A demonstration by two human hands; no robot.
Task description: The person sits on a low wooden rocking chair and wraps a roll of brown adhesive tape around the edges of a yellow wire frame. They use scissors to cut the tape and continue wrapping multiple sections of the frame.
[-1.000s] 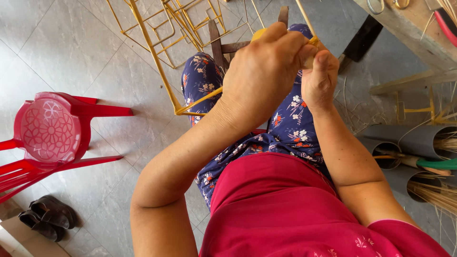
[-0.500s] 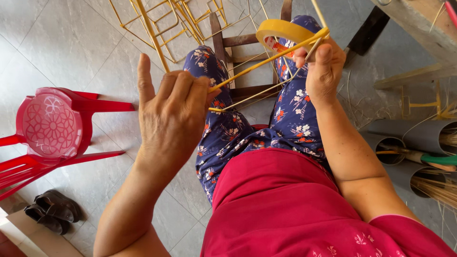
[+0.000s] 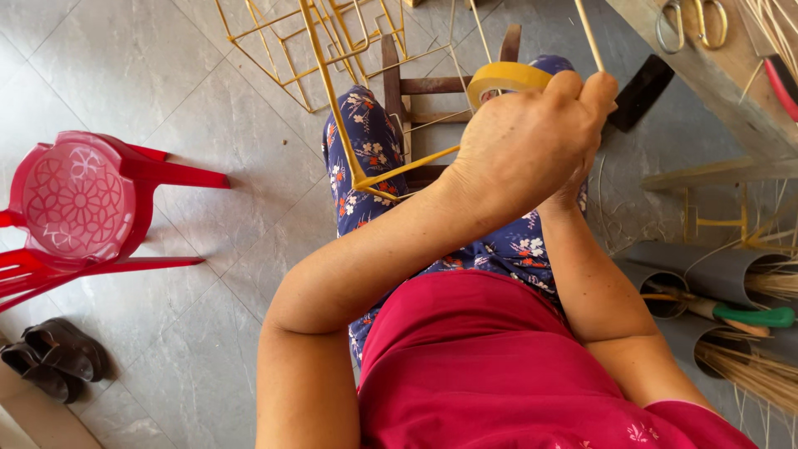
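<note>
While the left hand (image 3: 519, 150) curls its fingers shut over a thin yellow stick frame (image 3: 349, 125) above the lap, it hides the right hand's fingers; a yellow tape roll (image 3: 507, 79) sits just beyond.

Thin yellow sticks (image 3: 341, 125) and a glossy yellow tape roll (image 3: 505, 79) over matt floral cloth (image 3: 366, 150), as I see it.
The red stool (image 3: 79, 204) looks like shiny moulded plastic; floor tiles (image 3: 125, 66) are smooth grey stone with a dull sheen, grey tubes (image 3: 715, 274) matt, black shoes (image 3: 54, 357) faintly glossy.
</note>
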